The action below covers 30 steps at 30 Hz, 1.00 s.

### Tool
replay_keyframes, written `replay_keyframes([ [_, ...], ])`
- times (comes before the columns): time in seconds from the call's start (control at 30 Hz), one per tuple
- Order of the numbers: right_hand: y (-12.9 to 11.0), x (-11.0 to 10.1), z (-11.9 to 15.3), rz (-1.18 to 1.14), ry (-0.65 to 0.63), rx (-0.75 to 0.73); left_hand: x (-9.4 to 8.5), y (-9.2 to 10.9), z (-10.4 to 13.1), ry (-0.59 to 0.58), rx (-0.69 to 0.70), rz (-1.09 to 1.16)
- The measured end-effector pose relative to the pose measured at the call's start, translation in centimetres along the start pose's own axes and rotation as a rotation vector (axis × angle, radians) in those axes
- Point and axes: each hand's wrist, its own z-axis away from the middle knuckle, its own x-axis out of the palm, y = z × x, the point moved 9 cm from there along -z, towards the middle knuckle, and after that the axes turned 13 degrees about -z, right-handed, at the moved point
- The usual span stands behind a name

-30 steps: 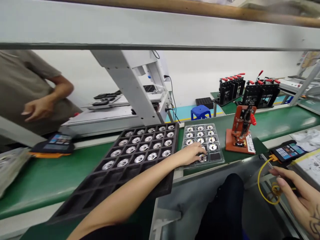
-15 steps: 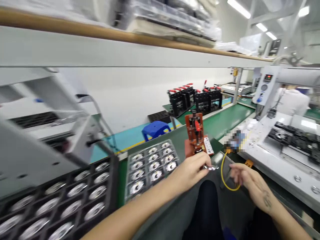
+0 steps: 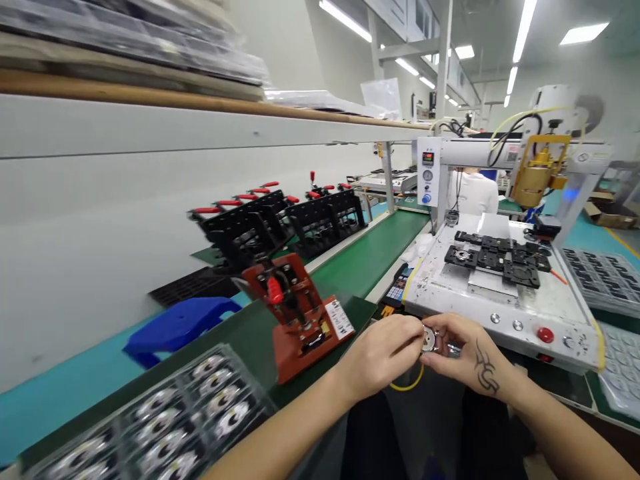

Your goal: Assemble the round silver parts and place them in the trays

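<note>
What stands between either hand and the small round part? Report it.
Nothing visible. The round part sits at the fingertips of the left hand and right hand. The yellow cable loops below them; the orange fixture stands off to the left.

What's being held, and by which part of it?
A small round metallic part, by its outer edge, between the left grip and right grip; exact contacts are partly hidden.

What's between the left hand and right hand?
A small round silvery part, held between the left hand and the right hand; the head view shows it.
</note>
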Motion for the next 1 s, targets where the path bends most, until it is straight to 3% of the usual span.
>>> replay_keyframes([
  [0.1,0.4,-4.1,1.0,0.153,0.130,-0.008,2.6,-1.4,-2.3,-0.045,0.022,-0.002],
  [0.23,-0.8,-11.3,3.3,0.405,0.362,0.010,7.3,-8.5,-8.1,-0.182,-0.265,0.117],
  [0.3,-2.1,-13.8,4.7,0.476,0.427,0.022,10.4,-12.0,-11.3,-0.327,-0.367,0.143],
  [0.37,-3.3,-15.4,6.2,0.519,0.468,0.032,12.9,-14.5,-14.2,-0.435,-0.384,0.157],
  [0.47,-4.3,-17.1,8.9,0.558,0.523,0.073,16.1,-16.9,-16.9,-0.582,-0.368,0.191],
  [0.63,-3.6,-19.5,11.2,0.553,0.578,0.164,18.9,-18.7,-17.8,-0.760,-0.333,0.209],
  [0.77,-3.1,-20.0,9.3,0.487,0.553,0.148,19.9,-19.6,-18.1,-0.813,-0.310,0.200],
  [1.0,-2.9,-18.8,4.8,0.422,0.512,0.105,20.3,-20.0,-18.9,-0.799,-0.280,0.193],
])
